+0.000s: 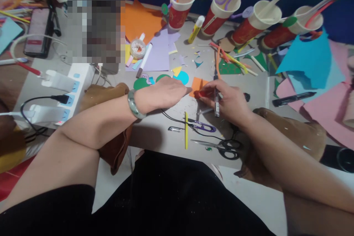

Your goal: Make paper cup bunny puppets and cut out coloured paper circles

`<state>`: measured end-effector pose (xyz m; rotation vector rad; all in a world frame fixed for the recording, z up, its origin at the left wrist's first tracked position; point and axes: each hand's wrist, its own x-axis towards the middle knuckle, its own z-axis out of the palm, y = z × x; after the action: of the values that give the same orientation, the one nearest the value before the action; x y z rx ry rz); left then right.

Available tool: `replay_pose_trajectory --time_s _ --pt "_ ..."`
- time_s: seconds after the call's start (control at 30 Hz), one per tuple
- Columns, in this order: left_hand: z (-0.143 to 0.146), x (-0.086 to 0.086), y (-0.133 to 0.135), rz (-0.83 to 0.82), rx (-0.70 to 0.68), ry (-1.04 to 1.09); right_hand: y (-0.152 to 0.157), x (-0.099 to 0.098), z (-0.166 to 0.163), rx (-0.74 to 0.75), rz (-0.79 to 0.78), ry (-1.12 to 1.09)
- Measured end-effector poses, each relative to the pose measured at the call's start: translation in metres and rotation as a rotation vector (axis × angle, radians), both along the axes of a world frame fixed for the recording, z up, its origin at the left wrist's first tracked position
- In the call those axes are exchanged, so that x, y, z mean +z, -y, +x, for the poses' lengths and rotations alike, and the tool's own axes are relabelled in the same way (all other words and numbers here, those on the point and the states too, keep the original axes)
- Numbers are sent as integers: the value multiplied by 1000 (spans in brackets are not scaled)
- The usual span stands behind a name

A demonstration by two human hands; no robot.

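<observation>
Palm down, my left hand (pixel 169 92) lies low over the table with its fingers stretched towards a small orange paper square (pixel 198 84). Green paper circles (pixel 141 83) and a blue circle (pixel 181 77) lie around it. My right hand (pixel 231 99) is closed, with a pen (pixel 217 99) held across its fingers. Its fingertips meet the orange square's right edge, where something red shows that I cannot make out. Nearer to me are black-handled scissors (pixel 228 149), purple-handled scissors (pixel 203 125), a yellow strip (pixel 186 132) and a pen cap (pixel 174 129).
Several red paper cups (pixel 179 13) with paper figures stand at the back, near a glue stick (pixel 196 29). A tape roll (pixel 137 48) and marker (pixel 144 60) lie on coloured paper. A power strip (pixel 76 90) and phone (pixel 38 31) are left; blue paper (pixel 309 61) is right.
</observation>
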<state>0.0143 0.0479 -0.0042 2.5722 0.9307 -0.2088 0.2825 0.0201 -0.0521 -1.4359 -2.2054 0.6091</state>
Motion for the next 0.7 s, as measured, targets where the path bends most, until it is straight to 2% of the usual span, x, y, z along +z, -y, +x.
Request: replay_pose_trajectory --time_s 0.27,0.5,0.7 --pt "2 8 2 -6 -14 -55 0 0 0 18 10 3" --pt "2 4 2 -6 -10 -54 -1 -1 1 14 3 22" --pt "11 6 0 15 20 -26 -1 5 -2 14 -22 9"
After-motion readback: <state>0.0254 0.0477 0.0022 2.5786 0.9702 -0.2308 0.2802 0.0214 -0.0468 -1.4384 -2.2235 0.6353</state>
